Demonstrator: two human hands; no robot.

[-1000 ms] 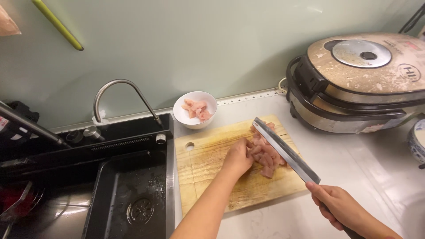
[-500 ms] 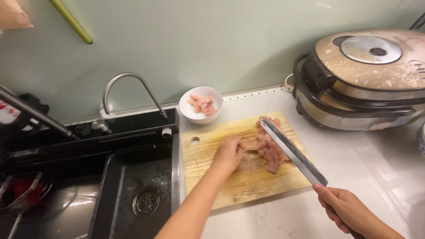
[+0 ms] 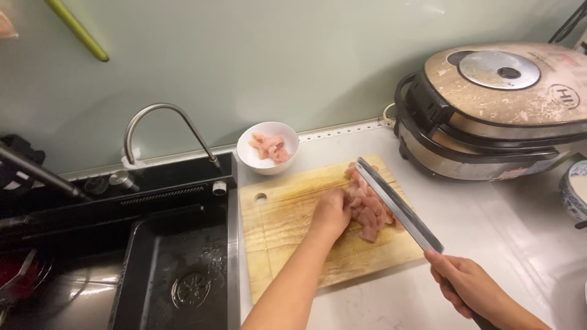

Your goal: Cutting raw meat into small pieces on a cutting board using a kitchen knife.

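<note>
A pile of raw pink meat pieces (image 3: 369, 209) lies on a wooden cutting board (image 3: 287, 226). My left hand (image 3: 330, 214) rests on the left side of the pile, fingers curled onto the meat. My right hand (image 3: 468, 286) grips the handle of a long cleaver (image 3: 397, 205). Its blade stretches diagonally over the right side of the meat, tip toward the wall. A small white bowl (image 3: 268, 147) holding more meat pieces stands just behind the board.
A black sink (image 3: 177, 269) with a curved steel faucet (image 3: 160, 125) lies left of the board. A large round electric cooker (image 3: 498, 107) sits at the back right. A patterned bowl (image 3: 573, 190) shows at the right edge.
My left hand has moved right along the board onto the meat pile. The cleaver stays over the meat at nearly the same angle.
</note>
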